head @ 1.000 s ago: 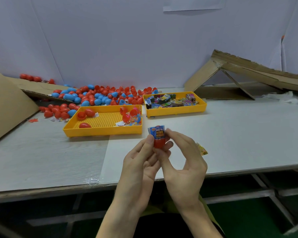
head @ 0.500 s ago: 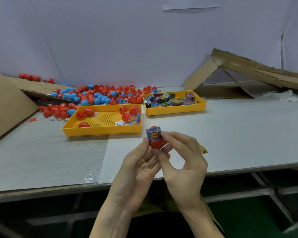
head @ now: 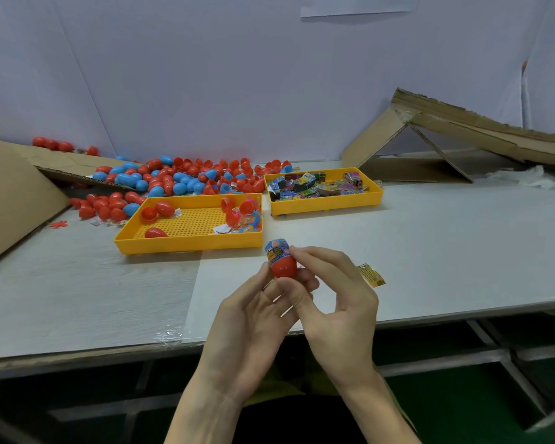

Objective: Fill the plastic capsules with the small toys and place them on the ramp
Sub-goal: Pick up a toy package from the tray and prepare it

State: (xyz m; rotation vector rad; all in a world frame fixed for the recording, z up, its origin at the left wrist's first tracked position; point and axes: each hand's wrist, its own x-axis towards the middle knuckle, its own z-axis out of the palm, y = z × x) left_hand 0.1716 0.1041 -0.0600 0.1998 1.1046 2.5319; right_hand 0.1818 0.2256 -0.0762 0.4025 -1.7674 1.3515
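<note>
Red capsule half (head: 282,268) was pinched in the left hand (head: 253,318) over the near table (head: 430,251) edge, mouth up, so the right hand (head: 337,302) pinching the blue toy packet (head: 277,249) could stuff it in, looked like. Cardboard ramp (head: 462,123) sat far right.

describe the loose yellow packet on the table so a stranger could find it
Start at the white table, at its front edge. Just right of the right hand lies a small yellow packet. Unlike the packets heaped in the far yellow tray, it lies alone.

Red capsule half (head: 283,268), blue packet (head: 276,249) inside
</note>
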